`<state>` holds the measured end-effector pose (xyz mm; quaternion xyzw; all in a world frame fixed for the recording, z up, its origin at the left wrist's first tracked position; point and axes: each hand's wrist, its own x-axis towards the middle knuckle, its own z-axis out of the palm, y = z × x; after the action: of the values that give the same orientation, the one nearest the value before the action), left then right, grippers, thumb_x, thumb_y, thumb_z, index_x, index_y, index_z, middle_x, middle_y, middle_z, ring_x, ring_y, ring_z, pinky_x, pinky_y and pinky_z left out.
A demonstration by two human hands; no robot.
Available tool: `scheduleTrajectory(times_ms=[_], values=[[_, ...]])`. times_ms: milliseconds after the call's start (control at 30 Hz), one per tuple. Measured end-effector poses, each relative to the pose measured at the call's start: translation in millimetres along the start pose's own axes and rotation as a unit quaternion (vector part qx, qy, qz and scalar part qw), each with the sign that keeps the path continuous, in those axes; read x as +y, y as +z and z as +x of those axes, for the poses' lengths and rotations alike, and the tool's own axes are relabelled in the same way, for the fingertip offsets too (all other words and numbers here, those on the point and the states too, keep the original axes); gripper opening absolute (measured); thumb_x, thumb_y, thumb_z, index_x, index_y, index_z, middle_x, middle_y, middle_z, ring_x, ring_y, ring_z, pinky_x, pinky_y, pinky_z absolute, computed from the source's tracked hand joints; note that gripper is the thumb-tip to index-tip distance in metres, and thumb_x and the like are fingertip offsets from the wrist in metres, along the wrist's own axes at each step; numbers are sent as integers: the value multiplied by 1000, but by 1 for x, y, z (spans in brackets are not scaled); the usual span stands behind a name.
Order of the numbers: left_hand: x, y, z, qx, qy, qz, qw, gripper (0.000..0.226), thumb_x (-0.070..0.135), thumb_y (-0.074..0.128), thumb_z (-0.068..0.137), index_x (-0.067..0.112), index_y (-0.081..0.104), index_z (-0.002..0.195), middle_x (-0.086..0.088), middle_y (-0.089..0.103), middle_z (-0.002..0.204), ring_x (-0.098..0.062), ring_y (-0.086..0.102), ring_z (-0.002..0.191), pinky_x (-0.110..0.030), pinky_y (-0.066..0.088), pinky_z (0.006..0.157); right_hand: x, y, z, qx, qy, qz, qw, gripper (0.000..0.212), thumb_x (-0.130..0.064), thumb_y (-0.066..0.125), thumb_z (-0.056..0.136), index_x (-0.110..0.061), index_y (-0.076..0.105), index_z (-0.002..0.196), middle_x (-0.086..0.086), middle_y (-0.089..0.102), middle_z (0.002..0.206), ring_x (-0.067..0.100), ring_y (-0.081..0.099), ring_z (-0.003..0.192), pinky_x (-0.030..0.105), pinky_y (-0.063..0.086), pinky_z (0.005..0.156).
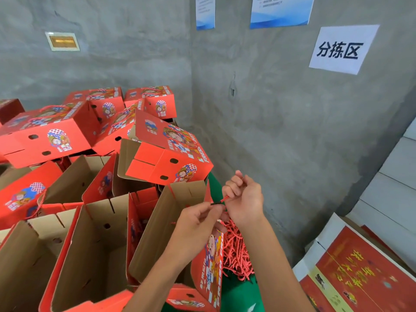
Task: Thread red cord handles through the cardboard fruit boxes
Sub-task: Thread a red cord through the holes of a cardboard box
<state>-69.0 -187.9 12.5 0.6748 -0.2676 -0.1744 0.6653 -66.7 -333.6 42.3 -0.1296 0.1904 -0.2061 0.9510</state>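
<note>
My left hand (199, 218) pinches the black tip of a red cord (225, 198) above the side wall of an open red fruit box (210, 262). My right hand (244, 197) is curled around the same red cord just to the right of the tip. A bundle of red cords (237, 251) hangs below my right wrist, against the printed outer face of that box. The box stands with its top flaps up and its brown inside showing.
Several open red boxes (94, 248) stand to the left. Closed boxes (45, 136) are piled behind them against the grey concrete wall (281, 131). Flat printed cartons (360, 271) lie at the right, beside a white stack (394, 199).
</note>
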Motion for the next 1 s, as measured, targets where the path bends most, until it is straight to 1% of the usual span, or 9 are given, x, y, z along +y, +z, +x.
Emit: scheduleTrajectory(times_ms=[233, 367, 433, 533, 633, 733, 800, 867, 1000], values=[[-11, 5, -3, 9, 16, 25, 1000, 32, 25, 49, 107, 10, 68, 85, -9, 67, 70, -25, 63, 52, -26, 48, 49, 5, -22, -5, -33, -27, -78, 996, 32, -22, 40, 110, -5, 60, 92, 1, 48, 64, 11, 40, 48, 23, 35, 45], [-16, 1, -4, 14, 44, 111, 993, 44, 31, 43, 109, 13, 62, 73, 1, 57, 56, -14, 51, 47, -25, 43, 52, 18, -72, -19, -168, -70, -407, 895, 37, -39, 61, 104, -6, 73, 94, 12, 65, 80, 21, 67, 72, 30, 56, 67], [-21, -1, -7, 2, 60, 215, 975, 45, 40, 44, 107, 22, 59, 69, 8, 58, 59, -6, 51, 52, -26, 44, 57, 21, -100, -23, -216, -65, -444, 867, 45, -45, 62, 103, -2, 70, 91, 12, 64, 79, 23, 63, 72, 33, 54, 69], [-32, -4, -11, 19, 68, 327, 942, 47, 53, 46, 103, 21, 58, 71, 6, 58, 65, -9, 52, 57, -27, 43, 57, 11, -119, -25, -231, -67, -423, 874, 33, -38, 66, 101, -7, 78, 97, 7, 69, 82, 15, 62, 73, 26, 53, 68], [-37, -4, -10, 31, 71, 320, 944, 48, 56, 48, 101, 18, 64, 75, 8, 58, 78, -11, 57, 76, -35, 47, 76, 7, -123, -23, -245, -28, -376, 893, 26, -23, 66, 101, -2, 76, 111, 13, 70, 90, 18, 65, 81, 29, 56, 77], [-50, -9, -11, 106, 75, 388, 913, 26, 51, 59, 96, 32, 65, 113, 15, 57, 129, -5, 48, 125, -39, 32, 109, 13, -136, -19, -188, -31, -396, 898, 17, -12, 71, 97, -1, 78, 107, 22, 69, 91, 24, 65, 81, 35, 58, 83], [-56, -17, -12, 127, 19, 302, 944, 51, 37, 68, 95, 30, 47, 141, 12, 45, 146, -6, 39, 136, -34, 31, 113, 19, -152, -17, -147, -32, -445, 883, 10, -5, 71, 96, -2, 79, 100, 24, 72, 91, 28, 65, 80, 41, 58, 85], [-57, -27, -9, 131, -90, 181, 971, 64, 28, 71, 94, 26, 39, 149, 9, 49, 145, -7, 51, 129, -33, 41, 108, 32, -170, -15, -115, -23, -503, 856, 10, -6, 69, 97, -5, 78, 94, 16, 74, 87, 23, 66, 78, 34, 60, 79], [-58, -38, -8, -5, -365, 13, 931, 41, 40, 65, 95, 16, 64, 128, -3, 77, 110, -20, 76, 96, -39, 60, 88, 60, -196, -9, -57, -15, -603, 795, 19, -14, 64, 102, -4, 75, 91, 3, 72, 77, 18, 68, 74, 31, 62, 75]])
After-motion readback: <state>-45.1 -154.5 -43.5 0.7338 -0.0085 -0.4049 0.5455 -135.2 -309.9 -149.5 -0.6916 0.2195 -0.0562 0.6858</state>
